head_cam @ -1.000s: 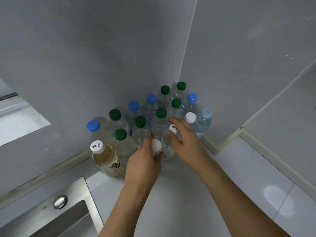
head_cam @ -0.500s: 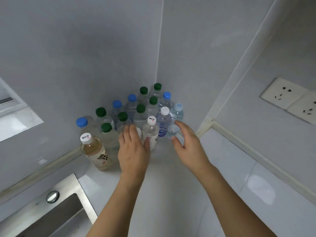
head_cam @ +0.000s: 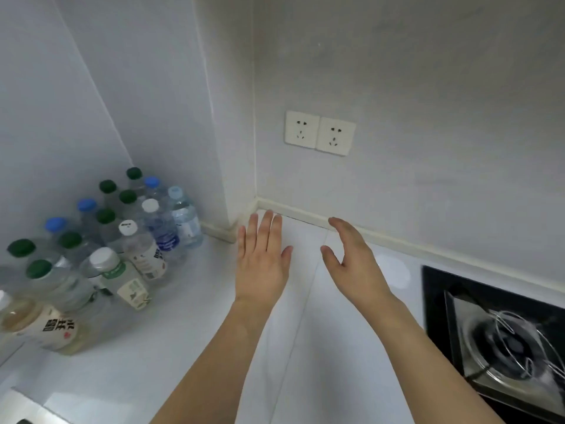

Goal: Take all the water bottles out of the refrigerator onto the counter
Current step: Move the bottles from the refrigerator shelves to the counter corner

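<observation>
While bottles crowd, stove seemingly near.

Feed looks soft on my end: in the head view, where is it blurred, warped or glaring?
Head view: the stove at lower right is smeared by motion blur; the bottles lean outward from wide-angle warp; soft glare patches sit on the counter; both hands, left and right, and the sockets look fairly sharp.

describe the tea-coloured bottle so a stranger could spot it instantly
Start at the cluster of clear plastic water bottles in the left corner of the white counter. At its near-left edge stands the amber-liquid bottle with a cream label. It alone holds tinted liquid and carries bold dark characters.
</observation>
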Demonstrator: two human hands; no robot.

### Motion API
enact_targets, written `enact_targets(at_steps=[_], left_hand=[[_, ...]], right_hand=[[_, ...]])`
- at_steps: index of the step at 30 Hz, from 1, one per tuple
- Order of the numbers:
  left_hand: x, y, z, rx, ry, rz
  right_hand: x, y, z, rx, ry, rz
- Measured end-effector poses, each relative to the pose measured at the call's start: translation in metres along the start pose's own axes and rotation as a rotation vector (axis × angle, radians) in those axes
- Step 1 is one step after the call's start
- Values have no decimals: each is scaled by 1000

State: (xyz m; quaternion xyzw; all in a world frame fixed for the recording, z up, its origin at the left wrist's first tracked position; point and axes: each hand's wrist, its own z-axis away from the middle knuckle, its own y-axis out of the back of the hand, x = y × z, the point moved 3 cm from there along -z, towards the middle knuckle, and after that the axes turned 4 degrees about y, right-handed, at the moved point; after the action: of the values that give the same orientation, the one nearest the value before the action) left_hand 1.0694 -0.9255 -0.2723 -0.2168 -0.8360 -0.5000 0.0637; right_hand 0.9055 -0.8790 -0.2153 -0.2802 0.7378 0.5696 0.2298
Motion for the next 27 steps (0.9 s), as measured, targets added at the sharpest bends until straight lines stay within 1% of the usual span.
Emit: enact_targets(at_steps=[4,9,15,22,27], left_hand=[[96,-8,15,-56,-174,71],[213,-4,56,-111,-360,166],[354,14,131,-188,-563,298],[514,38,233,-249,-825,428],[607,56,294,-271,-992,530]], right_hand=[[35,73,57,146,-102,36],[70,161,154,334,-226,45],[97,255,292,527,-355,110],[116,359,449,762,-506,266],[127,411,541,916,-640,332]])
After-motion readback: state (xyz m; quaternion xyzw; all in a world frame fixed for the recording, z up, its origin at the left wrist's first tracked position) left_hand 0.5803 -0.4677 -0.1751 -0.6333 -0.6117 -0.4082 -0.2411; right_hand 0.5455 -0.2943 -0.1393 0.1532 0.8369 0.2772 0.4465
